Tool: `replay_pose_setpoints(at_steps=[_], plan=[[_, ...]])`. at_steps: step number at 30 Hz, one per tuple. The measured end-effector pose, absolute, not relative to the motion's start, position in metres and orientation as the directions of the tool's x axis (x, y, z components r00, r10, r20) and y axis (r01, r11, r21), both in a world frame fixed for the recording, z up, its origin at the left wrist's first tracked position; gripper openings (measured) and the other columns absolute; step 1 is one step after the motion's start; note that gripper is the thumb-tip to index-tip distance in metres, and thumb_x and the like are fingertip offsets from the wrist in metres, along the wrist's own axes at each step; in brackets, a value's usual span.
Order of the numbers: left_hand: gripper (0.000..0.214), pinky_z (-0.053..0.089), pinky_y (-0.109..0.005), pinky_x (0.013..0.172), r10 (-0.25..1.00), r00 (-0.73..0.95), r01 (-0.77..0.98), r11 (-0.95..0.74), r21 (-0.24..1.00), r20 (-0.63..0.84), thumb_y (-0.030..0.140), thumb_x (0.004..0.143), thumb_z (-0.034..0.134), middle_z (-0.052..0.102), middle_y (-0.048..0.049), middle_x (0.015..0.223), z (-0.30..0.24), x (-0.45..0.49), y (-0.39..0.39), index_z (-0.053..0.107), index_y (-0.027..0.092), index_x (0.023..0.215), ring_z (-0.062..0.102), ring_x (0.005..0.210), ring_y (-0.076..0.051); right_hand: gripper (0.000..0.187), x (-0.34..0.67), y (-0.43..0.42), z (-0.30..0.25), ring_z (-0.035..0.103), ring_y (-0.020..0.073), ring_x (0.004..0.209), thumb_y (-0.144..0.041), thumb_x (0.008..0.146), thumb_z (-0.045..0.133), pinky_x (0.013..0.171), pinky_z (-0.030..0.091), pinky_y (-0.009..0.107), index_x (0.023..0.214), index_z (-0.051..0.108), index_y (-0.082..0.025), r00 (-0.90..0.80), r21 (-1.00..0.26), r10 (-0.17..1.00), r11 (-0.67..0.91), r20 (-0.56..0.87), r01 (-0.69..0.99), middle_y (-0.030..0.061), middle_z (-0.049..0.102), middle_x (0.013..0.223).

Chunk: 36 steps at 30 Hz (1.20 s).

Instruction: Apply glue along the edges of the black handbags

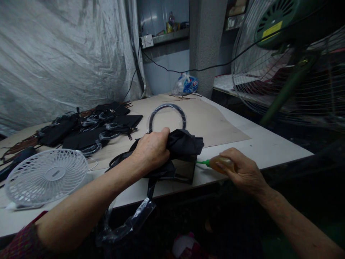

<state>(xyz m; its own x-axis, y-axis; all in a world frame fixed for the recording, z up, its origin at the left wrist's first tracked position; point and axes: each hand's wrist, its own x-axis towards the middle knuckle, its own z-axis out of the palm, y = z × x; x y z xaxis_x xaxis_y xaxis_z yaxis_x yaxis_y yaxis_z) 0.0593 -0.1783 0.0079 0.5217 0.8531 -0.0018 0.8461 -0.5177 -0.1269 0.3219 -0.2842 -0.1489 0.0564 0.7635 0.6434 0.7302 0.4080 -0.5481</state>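
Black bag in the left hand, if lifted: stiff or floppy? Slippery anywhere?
The black bag probably flops: its fabric bunches in the left hand. The arched handle is likely stiffer, since it keeps a rounded shape. The hanging handle may feel slippery, given its shiny plastic wrap.

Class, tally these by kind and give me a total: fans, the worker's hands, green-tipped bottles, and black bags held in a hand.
Fans: 2 (white fan, green fan)
Hands: 2 (left hand, right hand)
Green-tipped bottles: 1 (amber bottle, in the right hand)
Held black bags: 1 (black bag, in the left hand)
Total: 6
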Motion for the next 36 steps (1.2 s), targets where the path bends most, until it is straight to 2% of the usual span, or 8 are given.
replay_pose_setpoints(at_steps=[10, 14, 22, 28, 33, 36], plan=[[0.033, 0.053, -0.037, 0.07, 0.856, 0.518, 0.847, -0.513, -0.139, -0.004, 0.02, 0.083, 0.057, 0.078, -0.0127, 0.096, 0.007, 0.059, -0.179, 0.058, 0.023, 0.116, 0.076, 0.091, -0.034, 0.012, 0.318, -0.283, -0.15, 0.064, 0.0196, 0.074, -0.036, 0.099, 0.065, 0.066, 0.052, 0.033, 0.098, 0.066, -0.024, 0.012, -0.541, 0.777, 0.427, 0.63, 0.724, 0.0024, 0.066, 0.086], [0.032, 0.054, -0.038, 0.071, 0.856, 0.518, 0.848, -0.513, -0.134, 0.0, 0.022, 0.084, 0.058, 0.078, -0.0128, 0.096, 0.007, 0.058, -0.18, 0.058, 0.023, 0.116, 0.076, 0.092, -0.034, 0.014, 0.318, -0.283, -0.152, 0.065, 0.0213, 0.076, -0.037, 0.099, 0.064, 0.069, 0.053, 0.035, 0.101, 0.066, -0.024, 0.061, -0.544, 0.765, 0.396, 0.641, 0.74, 0.0039, 0.067, 0.089], [0.033, 0.053, -0.039, 0.07, 0.85, 0.527, 0.843, -0.524, -0.118, -0.006, 0.019, 0.083, 0.055, 0.077, -0.0145, 0.095, 0.008, 0.058, -0.181, 0.058, 0.021, 0.116, 0.075, 0.09, -0.035, 0.012, 0.322, -0.284, -0.153, 0.065, 0.0214, 0.079, -0.035, 0.099, 0.066, 0.07, 0.052, 0.035, 0.104, 0.065, -0.024, 0.052, -0.536, 0.75, 0.42, 0.659, 0.732, 0.0043, 0.066, 0.091], [0.034, 0.053, -0.039, 0.071, 0.853, 0.52, 0.847, -0.52, -0.108, -0.032, 0.018, 0.082, 0.054, 0.076, -0.0141, 0.094, 0.007, 0.054, -0.186, 0.057, 0.021, 0.116, 0.075, 0.09, -0.035, 0.007, 0.318, -0.289, -0.153, 0.063, 0.0184, 0.073, -0.033, 0.1, 0.064, 0.065, 0.051, 0.031, 0.1, 0.065, -0.026, -0.066, -0.566, 0.801, 0.476, 0.595, 0.673, 0.0017, 0.065, 0.087], [0.036, 0.052, -0.04, 0.07, 0.855, 0.518, 0.846, -0.518, -0.125, -0.033, 0.018, 0.081, 0.053, 0.077, -0.0151, 0.095, 0.005, 0.05, -0.191, 0.056, 0.02, 0.117, 0.075, 0.089, -0.036, 0.008, 0.318, -0.293, -0.154, 0.063, 0.0198, 0.075, -0.033, 0.099, 0.065, 0.067, 0.051, 0.033, 0.1, 0.065, -0.025, 0.005, -0.589, 0.795, 0.446, 0.607, 0.674, 0.0022, 0.065, 0.087], [0.037, 0.051, -0.039, 0.069, 0.856, 0.516, 0.847, -0.517, -0.123, -0.041, 0.017, 0.08, 0.053, 0.077, -0.0143, 0.095, 0.004, 0.048, -0.193, 0.056, 0.02, 0.117, 0.075, 0.089, -0.035, 0.007, 0.317, -0.296, -0.155, 0.063, 0.0194, 0.074, -0.033, 0.1, 0.065, 0.065, 0.051, 0.032, 0.101, 0.065, -0.026, -0.04, -0.599, 0.816, 0.455, 0.576, 0.659, 0.0017, 0.065, 0.088]])
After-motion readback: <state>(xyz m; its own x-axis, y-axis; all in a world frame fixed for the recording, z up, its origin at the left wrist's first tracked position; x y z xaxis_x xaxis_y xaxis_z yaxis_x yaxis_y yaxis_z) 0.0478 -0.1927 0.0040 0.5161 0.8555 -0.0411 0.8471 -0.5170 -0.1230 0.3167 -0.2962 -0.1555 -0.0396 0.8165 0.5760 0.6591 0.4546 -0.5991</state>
